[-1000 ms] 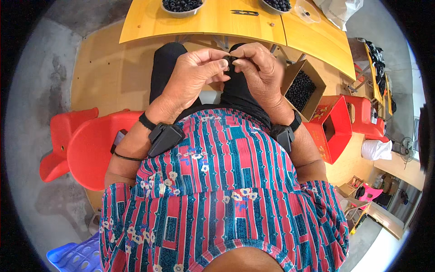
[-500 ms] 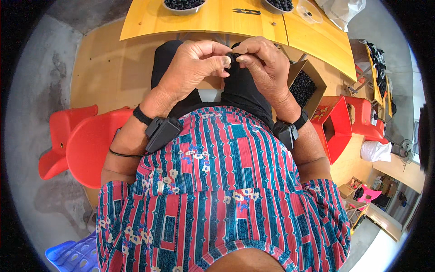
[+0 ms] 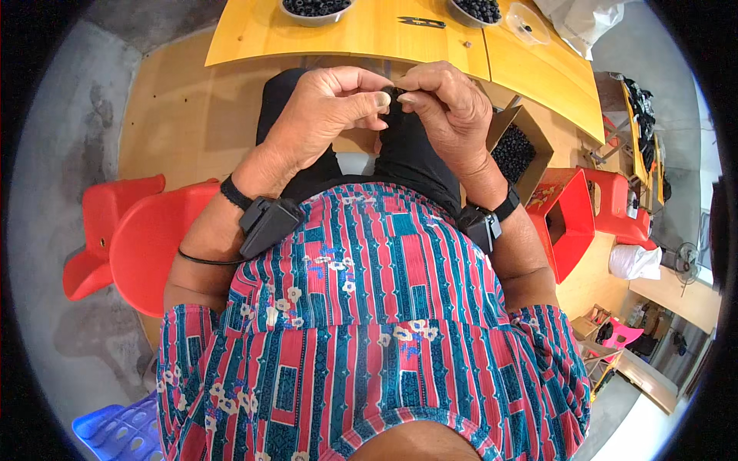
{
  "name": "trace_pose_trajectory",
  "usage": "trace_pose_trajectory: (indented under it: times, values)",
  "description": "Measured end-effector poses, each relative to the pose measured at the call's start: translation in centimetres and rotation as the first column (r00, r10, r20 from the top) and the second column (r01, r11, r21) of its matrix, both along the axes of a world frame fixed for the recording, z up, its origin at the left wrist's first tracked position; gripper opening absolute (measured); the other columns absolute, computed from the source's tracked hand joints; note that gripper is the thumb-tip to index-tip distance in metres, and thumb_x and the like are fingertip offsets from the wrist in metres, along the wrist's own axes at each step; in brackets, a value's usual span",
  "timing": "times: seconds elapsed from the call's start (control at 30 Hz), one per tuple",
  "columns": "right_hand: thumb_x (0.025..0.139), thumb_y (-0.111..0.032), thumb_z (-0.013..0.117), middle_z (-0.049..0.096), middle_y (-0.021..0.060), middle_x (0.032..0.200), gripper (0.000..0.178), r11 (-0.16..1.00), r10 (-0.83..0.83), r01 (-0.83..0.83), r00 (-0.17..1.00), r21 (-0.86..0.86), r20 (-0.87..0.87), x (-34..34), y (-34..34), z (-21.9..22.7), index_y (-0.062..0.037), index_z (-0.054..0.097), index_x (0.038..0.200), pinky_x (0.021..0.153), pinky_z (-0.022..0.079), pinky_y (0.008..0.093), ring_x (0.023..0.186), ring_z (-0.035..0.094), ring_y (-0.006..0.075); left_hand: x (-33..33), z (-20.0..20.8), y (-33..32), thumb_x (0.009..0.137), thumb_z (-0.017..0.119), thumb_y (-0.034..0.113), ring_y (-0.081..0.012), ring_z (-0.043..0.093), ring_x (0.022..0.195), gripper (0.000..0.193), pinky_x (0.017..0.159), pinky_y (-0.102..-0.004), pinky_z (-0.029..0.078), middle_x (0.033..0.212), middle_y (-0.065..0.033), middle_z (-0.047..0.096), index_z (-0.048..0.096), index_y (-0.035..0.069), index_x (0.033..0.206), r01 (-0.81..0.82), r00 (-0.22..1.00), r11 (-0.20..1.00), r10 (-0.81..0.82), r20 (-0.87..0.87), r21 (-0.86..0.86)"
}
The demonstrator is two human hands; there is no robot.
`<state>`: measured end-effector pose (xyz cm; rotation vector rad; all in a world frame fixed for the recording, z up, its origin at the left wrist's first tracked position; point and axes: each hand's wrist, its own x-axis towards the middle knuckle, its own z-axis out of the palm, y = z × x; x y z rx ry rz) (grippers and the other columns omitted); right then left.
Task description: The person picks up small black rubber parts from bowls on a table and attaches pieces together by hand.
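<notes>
In a room with grey walls, a yellow surface [image 3: 369, 43] is carrying two bowls of small black pieces: the left bowl [image 3: 315, 21] toward the left edge, the right bowl [image 3: 461, 17] beside the seam. Black snips [image 3: 421, 22] are lying between them; across the seam, a clear dish [image 3: 516, 23] is resting near a white bag [image 3: 580, 23].

Short of the near edge, a person in black trousers [image 3: 400, 146] is working with both hands raised over the lap. The left hand [image 3: 330, 111] and right hand [image 3: 450, 107] are meeting at the fingertips, the fingers of each pinching nearly closed on a small black piece [image 3: 395, 95], mostly hidden. Below the surface, right of the right hand, a cardboard box [image 3: 542, 157] is holding more black pieces.
</notes>
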<state>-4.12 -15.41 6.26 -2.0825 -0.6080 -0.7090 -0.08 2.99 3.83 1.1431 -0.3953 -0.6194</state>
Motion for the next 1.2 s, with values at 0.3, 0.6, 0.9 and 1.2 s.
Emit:
trace_pose_trajectory:
  times: [0.3,0.6,0.9,1.2]
  values:
    - [0.078,0.001,0.065,0.062,0.0045,0.075,0.009,0.955,0.105,-0.011,0.948,0.298,-0.301,-0.4,0.4,-1.3,0.0000,0.066,0.086,0.055,0.049,0.0209,0.063,0.060,0.0093,-0.8,0.2,0.1,0.086,0.059,0.007,-0.0099,0.062,0.075,0.021,0.069,-0.0239,0.054,0.089,-0.0063,0.064,0.062,-0.005,0.103,-0.092,0.993,0.993,0.086,0.082,0.079]
    - [0.081,0.002,0.062,0.065,0.0056,0.077,0.008,0.823,0.233,0.101,0.837,0.559,-0.494,0.1,0.7,-1.0,0.0027,0.067,0.088,0.060,0.050,0.0214,0.065,0.061,0.0093,-0.3,-1.1,-0.5,0.082,0.063,0.003,-0.0074,0.060,0.074,0.016,0.065,-0.0202,0.049,0.083,-0.0047,0.065,0.064,-0.003,0.097,-0.302,0.899,0.949,0.252,0.358,0.090]
    - [0.082,-0.006,0.066,0.064,0.0053,0.075,0.010,0.667,0.488,0.192,0.618,0.720,-0.617,0.4,0.0,-0.7,0.0012,0.063,0.086,0.058,0.051,0.0218,0.062,0.062,0.0116,-0.8,-0.4,-0.2,0.078,0.064,0.001,-0.0087,0.060,0.073,0.016,0.066,-0.0223,0.049,0.081,-0.0047,0.064,0.064,-0.001,0.094,-0.408,0.784,0.907,0.287,0.551,0.108]
    - [0.089,-0.024,0.060,0.063,0.0062,0.072,0.024,0.752,0.543,0.142,0.419,0.643,-0.728,0.4,-0.8,-0.2,0.0000,0.062,0.085,0.053,0.049,0.0222,0.057,0.060,0.0116,-0.5,0.0,-0.2,0.073,0.065,-0.002,-0.0179,0.062,0.072,0.019,0.064,-0.0260,0.049,0.079,-0.0079,0.063,0.065,0.003,0.091,-0.511,0.543,0.858,0.272,0.795,0.056]
